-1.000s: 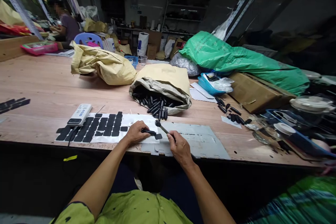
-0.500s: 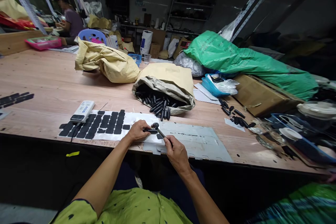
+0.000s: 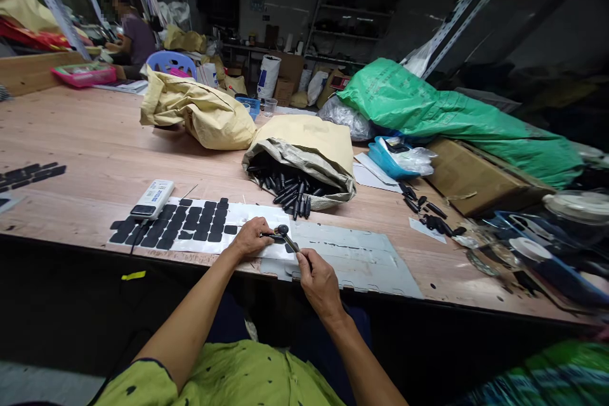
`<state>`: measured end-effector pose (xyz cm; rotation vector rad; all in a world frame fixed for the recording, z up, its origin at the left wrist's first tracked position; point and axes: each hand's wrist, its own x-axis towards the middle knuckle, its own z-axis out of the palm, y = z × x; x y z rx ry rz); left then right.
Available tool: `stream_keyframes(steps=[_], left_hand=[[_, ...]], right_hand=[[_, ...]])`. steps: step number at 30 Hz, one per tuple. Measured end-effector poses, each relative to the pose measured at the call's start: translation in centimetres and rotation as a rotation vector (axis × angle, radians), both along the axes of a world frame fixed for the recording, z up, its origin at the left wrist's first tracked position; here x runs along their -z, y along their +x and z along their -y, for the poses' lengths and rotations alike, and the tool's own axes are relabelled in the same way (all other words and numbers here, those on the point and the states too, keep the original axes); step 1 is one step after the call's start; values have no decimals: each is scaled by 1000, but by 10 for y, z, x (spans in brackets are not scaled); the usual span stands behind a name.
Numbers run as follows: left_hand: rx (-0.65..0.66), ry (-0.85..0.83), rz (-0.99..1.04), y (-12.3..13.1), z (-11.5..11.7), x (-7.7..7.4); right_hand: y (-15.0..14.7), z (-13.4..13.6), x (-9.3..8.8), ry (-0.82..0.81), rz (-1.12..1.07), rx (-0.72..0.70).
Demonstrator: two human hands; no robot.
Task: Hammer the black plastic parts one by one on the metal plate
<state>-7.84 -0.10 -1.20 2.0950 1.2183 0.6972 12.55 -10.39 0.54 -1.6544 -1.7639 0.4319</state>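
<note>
Left hand [image 3: 250,239]: fingers closed on a slim black cylinder [image 3: 273,238], which lies crosswise just above the right end of a white sheet [image 3: 257,212]. Right hand [image 3: 318,276]: curled round the handle of a dark round-headed tool [image 3: 292,243], head pointing away from the body and overlapping the cylinder in view; whether the two touch cannot be told. The left grip is at one end of the piece, presumably to steady it and leave the rest free for the tool; the right hold is well back on the handle, probably for control of the head. Cylinder: dark, narrow, slightly glossy; finer detail hidden by the fingers and too small to resolve. Similar black pieces [image 3: 288,191] spill from the mouth of a tan sack [image 3: 309,132], which lies on its side facing the worker, likely for easy reach. Dark rounded patches [image 3: 164,226] stand in rows on the left part of the sheet, perhaps so as to be kept in order. A pale grey panel [image 3: 361,261] lies flat on the counter [image 3: 99,143] at right, possibly to protect the wood.
</note>
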Motion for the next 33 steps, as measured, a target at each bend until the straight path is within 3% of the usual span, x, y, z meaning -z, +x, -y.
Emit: stream_keyframes(steps=[4, 9, 17, 24, 29, 33], left_hand=[[-11, 31, 32, 1, 2, 2], [-13, 1, 61, 0, 2, 3], [-17, -30, 74, 1, 5, -4], [-46, -8, -28, 3, 9, -10], [-32, 40, -97, 4, 10, -8], [-39, 44, -65, 4, 10, -6]], right_hand=[[0, -2, 2, -20, 82, 3], [5, -5, -3, 0, -3, 43], [13, -3, 3, -47, 63, 18], [36, -42, 5, 0, 150, 156], [69, -66, 23, 118, 327, 138], [82, -73, 35, 158, 337, 217]])
